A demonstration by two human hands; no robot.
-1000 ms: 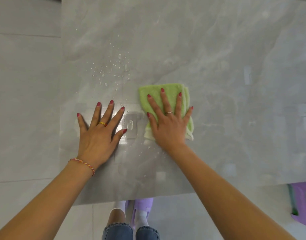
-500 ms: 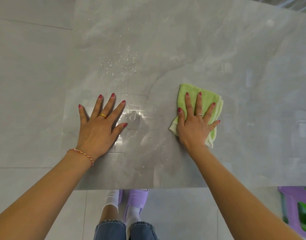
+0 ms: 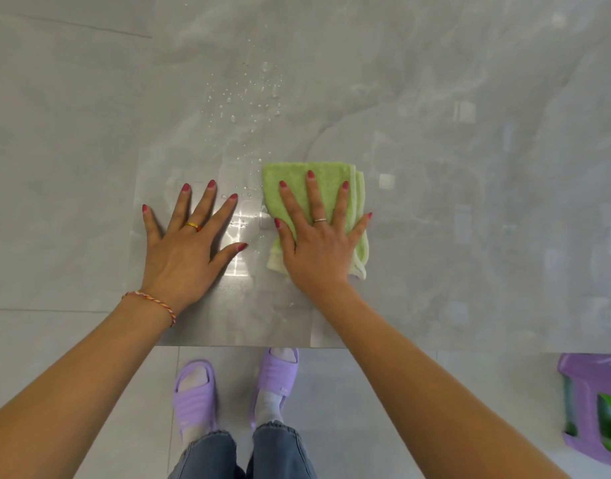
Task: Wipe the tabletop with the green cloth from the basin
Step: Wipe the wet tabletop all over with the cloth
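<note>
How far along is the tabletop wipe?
Done: the green cloth is folded on the tabletop, and a faint wet sheen near the hands suggests some passes there. In hand: the right hand presses flat on the cloth; the left hand braces flat beside it. Left: water droplets beyond the cloth are unwiped; how much of the far and right areas is wiped is unclear.

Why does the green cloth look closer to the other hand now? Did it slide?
Yes. The green cloth, under the right hand, slid back left across the table toward the resting left hand, ending just below the water drops.
</note>
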